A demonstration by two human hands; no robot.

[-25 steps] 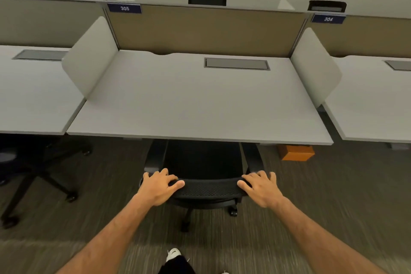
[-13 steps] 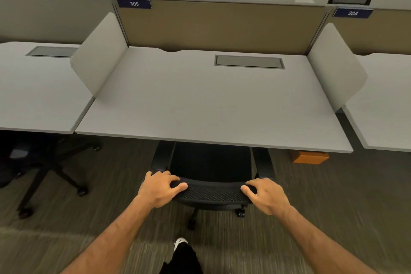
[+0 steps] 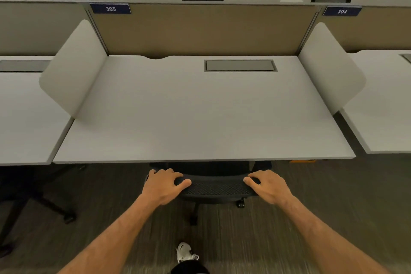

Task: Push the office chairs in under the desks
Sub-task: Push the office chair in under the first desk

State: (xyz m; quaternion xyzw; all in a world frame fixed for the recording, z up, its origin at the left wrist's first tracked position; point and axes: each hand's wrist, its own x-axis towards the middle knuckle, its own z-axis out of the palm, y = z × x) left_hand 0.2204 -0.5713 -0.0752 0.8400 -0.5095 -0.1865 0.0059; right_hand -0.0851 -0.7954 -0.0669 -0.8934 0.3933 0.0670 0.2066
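- Left hand (image 3: 163, 186) and right hand (image 3: 270, 187) are each closing a grip over the top rail of the office chair (image 3: 214, 187), fingers curled forward, thumbs on mesh.
- Chair is sitting mostly under the counter (image 3: 200, 118); backrest just outside its front edge.
- Judging: castors are making it roll easily; the rigid rail is the best hold, the mesh being soft.

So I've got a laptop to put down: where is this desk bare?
The grey desktop is bare between the two white side dividers, forward of the grey cable hatch. Crowded only below its front edge: black mesh chair, both hands.
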